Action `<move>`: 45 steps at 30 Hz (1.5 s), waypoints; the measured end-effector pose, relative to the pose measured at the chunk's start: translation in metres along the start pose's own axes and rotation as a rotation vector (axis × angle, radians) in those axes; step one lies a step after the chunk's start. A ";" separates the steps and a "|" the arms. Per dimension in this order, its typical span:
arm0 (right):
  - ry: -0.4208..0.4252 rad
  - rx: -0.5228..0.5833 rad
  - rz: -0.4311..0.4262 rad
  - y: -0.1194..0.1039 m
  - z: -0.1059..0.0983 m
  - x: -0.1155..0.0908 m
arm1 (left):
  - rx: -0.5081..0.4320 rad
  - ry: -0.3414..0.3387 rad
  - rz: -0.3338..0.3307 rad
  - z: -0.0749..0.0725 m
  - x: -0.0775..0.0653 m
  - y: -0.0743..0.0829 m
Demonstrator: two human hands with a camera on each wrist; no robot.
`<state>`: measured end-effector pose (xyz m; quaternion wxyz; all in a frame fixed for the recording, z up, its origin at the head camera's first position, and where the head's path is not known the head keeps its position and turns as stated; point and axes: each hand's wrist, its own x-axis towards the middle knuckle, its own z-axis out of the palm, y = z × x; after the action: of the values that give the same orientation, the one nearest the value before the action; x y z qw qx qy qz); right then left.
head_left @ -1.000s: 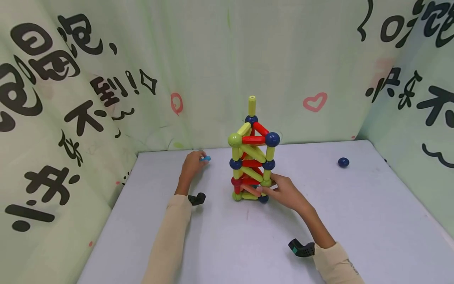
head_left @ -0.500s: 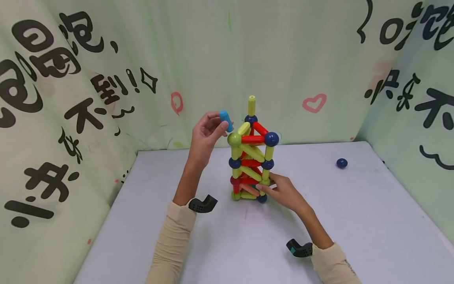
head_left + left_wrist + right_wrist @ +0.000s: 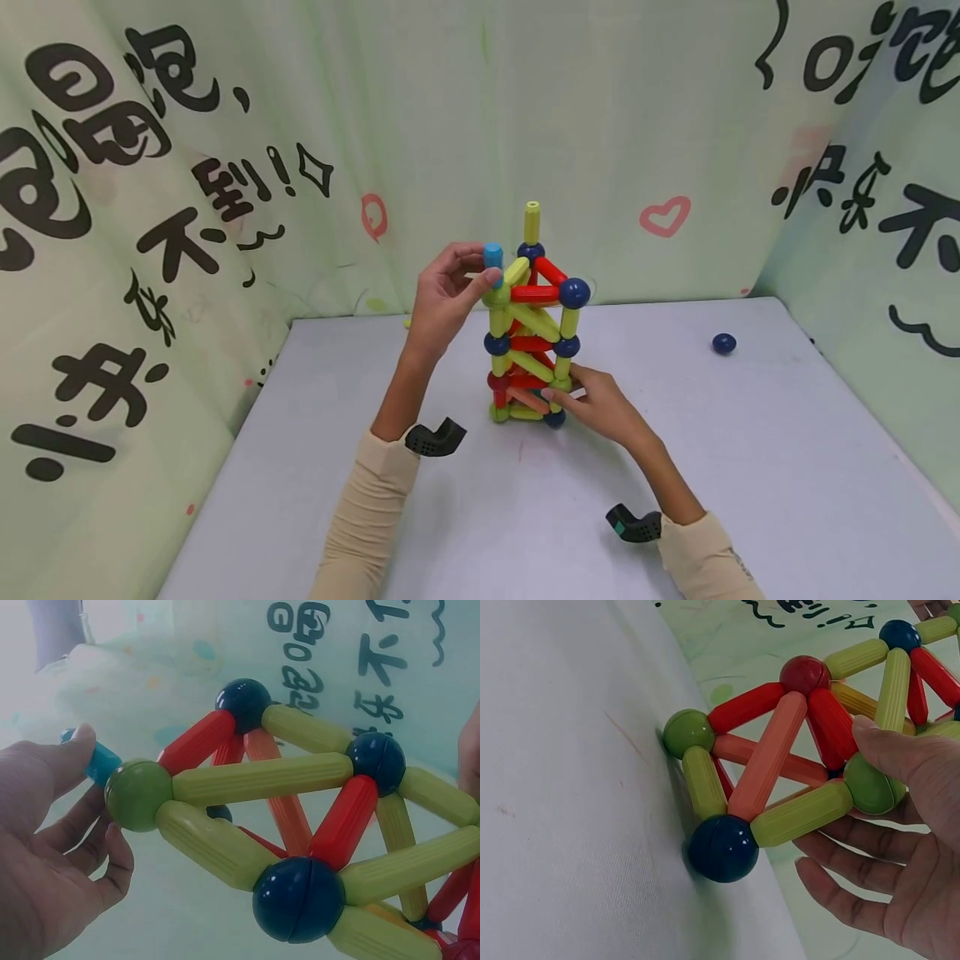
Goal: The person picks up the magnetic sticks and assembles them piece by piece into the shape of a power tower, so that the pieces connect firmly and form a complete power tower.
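Observation:
A tower of magnetic rods and balls (image 3: 536, 294) stands upright on the table, with a yellow-green rod (image 3: 532, 223) pointing up from its top. My left hand (image 3: 442, 296) pinches a short blue rod (image 3: 492, 256) between thumb and fingers. The rod is upright, its lower end right at the green ball (image 3: 139, 795) on the tower's upper left corner. Low on the tower's right side, my right hand (image 3: 600, 404) holds a green ball (image 3: 871, 784), thumb on one side and fingers behind. A dark blue ball (image 3: 724, 849) forms the bottom corner near that hand.
A loose dark blue ball (image 3: 724, 343) lies on the table (image 3: 675, 467) at the right. Behind my left wrist, a small yellow-green piece (image 3: 407, 322) shows at the back edge. Printed curtains (image 3: 585, 125) surround the table at the back and sides.
My left hand has lifted the blue rod from the back left of the table to the tower's upper left ball and turned it upright. My right hand keeps its hold.

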<state>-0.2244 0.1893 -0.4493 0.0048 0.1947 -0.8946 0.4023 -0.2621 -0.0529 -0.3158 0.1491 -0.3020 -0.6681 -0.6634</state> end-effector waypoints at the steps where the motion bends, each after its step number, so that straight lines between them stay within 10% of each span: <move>1: 0.000 -0.002 0.002 0.000 -0.001 0.000 | 0.004 -0.003 0.009 0.000 0.000 -0.001; 8: 0.004 -0.003 0.000 0.002 -0.001 -0.003 | 0.056 0.075 -0.014 -0.017 0.002 -0.026; 16: 0.000 -0.005 0.015 0.004 0.000 -0.009 | 0.365 0.201 -0.352 -0.055 -0.007 -0.094; 25: 0.008 -0.018 0.002 0.003 0.002 -0.011 | 0.974 -0.124 -0.569 -0.094 -0.030 -0.179; 32: -0.001 -0.040 0.025 -0.006 0.007 -0.020 | 1.158 -0.365 -0.614 -0.102 -0.046 -0.202; 39: 0.010 0.013 0.114 -0.023 0.015 -0.030 | 1.260 -0.229 -0.450 -0.095 -0.047 -0.203; 45: 0.028 0.119 0.155 -0.030 0.022 -0.035 | 0.995 0.085 -0.466 -0.084 -0.042 -0.180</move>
<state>-0.1780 0.1671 -0.4486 -0.0255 0.1191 -0.8812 0.4567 -0.3548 -0.1321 -0.4786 0.1499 -0.0120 -0.9437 -0.2945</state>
